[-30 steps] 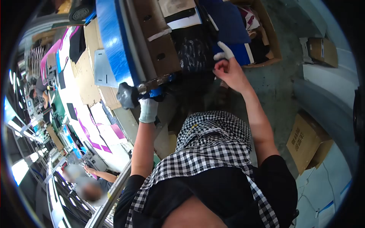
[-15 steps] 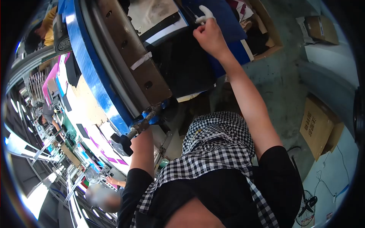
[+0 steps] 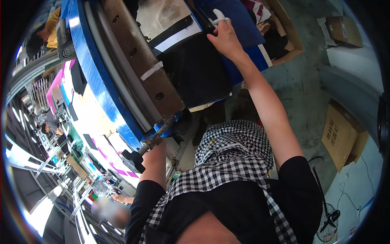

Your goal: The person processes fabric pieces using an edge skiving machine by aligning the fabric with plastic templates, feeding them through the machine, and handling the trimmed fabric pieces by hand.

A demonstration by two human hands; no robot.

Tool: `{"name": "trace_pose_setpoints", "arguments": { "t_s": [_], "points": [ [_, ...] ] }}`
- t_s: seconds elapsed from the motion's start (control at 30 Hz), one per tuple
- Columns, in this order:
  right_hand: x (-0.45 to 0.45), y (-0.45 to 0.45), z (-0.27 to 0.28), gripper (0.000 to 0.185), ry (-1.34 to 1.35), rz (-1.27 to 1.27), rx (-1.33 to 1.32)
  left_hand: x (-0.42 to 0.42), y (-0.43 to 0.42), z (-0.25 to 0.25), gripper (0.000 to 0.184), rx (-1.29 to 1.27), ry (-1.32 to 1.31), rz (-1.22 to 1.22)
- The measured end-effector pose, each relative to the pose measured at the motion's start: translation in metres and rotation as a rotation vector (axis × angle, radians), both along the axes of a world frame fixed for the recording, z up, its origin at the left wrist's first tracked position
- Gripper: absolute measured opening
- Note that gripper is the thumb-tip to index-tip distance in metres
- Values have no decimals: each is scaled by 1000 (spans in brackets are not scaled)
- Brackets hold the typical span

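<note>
My right hand [image 3: 226,37] reaches to the far side of a black sheet [image 3: 199,67], above the blue surface at its right. White coverings [image 3: 219,15] wrap some of its fingers. The fingers are bent around a thin, pointed, dark-and-silver item [image 3: 208,17], too small to name. Beyond the black sheet lie a white strip [image 3: 176,37] and a beige plate [image 3: 162,18]. My left forearm [image 3: 154,160] passes under the machine's threaded rod and black knob [image 3: 133,160]; my left hand is hidden behind the machine.
A blue-framed machine [image 3: 87,53] with a brown metal bar [image 3: 134,53] stands on my left. At the upper right is a cardboard box [image 3: 294,42] of scraps; another carton [image 3: 337,134] and a fan [image 3: 328,221] are on the right. Co-workers are at the left.
My right hand has shifted slightly, and its fingers reach out a little more. More of the white strip shows. The view has moved slightly; a co-worker's hand at the lower left has moved.
</note>
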State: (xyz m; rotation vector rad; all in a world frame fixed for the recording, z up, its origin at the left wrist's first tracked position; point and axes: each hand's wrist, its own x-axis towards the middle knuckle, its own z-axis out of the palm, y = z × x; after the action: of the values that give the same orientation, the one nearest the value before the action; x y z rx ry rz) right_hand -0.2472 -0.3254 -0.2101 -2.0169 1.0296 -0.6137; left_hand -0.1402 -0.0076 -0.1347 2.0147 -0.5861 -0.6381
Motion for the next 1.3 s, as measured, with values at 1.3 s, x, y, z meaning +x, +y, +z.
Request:
{"name": "trace_pose_setpoints", "arguments": {
  "t_s": [1.3],
  "points": [
    [-9,67,-17,64,-37,357,-289,19,-56,-1,61,49,-620,-305]
  ]
}}
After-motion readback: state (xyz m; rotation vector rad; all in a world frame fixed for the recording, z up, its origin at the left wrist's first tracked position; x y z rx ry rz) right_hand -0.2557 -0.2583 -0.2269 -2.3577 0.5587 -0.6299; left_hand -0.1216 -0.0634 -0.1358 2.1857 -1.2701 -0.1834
